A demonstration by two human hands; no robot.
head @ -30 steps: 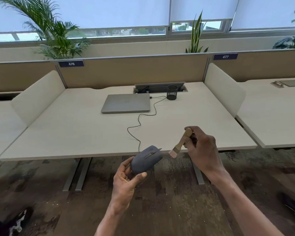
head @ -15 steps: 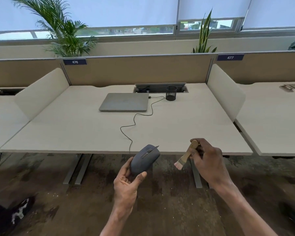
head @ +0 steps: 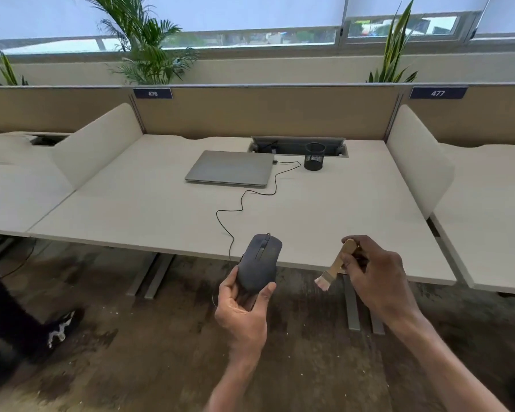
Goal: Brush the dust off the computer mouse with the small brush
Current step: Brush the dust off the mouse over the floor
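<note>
A dark grey wired computer mouse point(head: 260, 263) is held in the air at the desk's front edge, top side up, its nose pointing away from me. My left hand point(head: 244, 310) cups it from below, thumb on its right side. A small brush point(head: 335, 267) with a light wooden handle and pale bristles hangs bristles-down to the right of the mouse, gripped by my right hand point(head: 375, 278). The bristles are a hand's width from the mouse and do not touch it. The mouse's black cable point(head: 241, 203) runs over the desk to the laptop.
On the pale desk point(head: 339, 209) lie a shut grey laptop point(head: 231, 168) and a black mesh pen cup point(head: 314, 156) at the back. Low dividers point(head: 419, 162) flank the desk. Dark patterned carpet is below; a dark shoe point(head: 57, 328) shows at the left.
The mouse has turned from tilted sideways to nose-away and top up. The brush has drawn away to the right of it. The camera view has shifted right and closer.
</note>
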